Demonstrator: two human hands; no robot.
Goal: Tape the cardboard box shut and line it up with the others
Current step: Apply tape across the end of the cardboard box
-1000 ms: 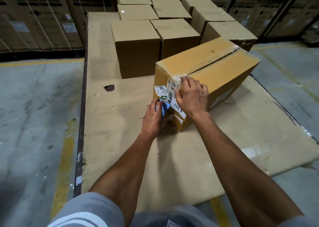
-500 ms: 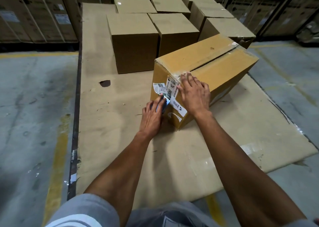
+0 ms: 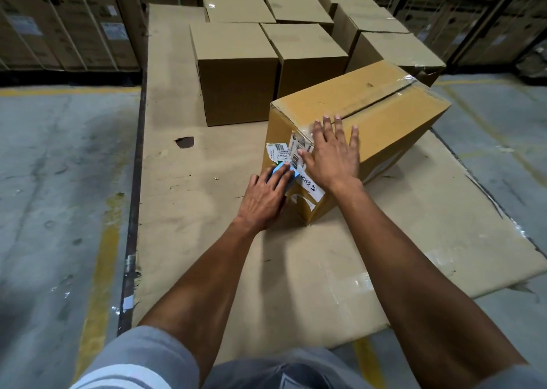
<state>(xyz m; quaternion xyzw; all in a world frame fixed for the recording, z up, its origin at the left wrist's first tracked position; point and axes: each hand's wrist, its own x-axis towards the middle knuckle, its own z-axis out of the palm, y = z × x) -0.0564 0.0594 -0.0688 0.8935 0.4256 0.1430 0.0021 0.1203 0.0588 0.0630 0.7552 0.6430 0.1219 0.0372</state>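
A long cardboard box (image 3: 381, 113) lies at an angle on the flat cardboard sheet (image 3: 207, 211), its top seam covered with clear tape. Its near end carries torn white labels (image 3: 281, 150). My right hand (image 3: 333, 155) lies flat with fingers spread over the near top edge and the tape there. My left hand (image 3: 266, 199) is closed around a blue tape dispenser (image 3: 281, 171) pressed against the near end face. Behind the box stand several closed brown boxes (image 3: 236, 72) in rows.
Grey concrete floor with yellow lines lies on both sides of the sheet (image 3: 59, 181). Tall strapped cartons (image 3: 59, 24) line the back wall. A dark hole (image 3: 185, 142) marks the sheet left of the box.
My right hand slid up from the end face onto the top edge and spread its fingers. The left hand with the dispenser stayed low on the end face.
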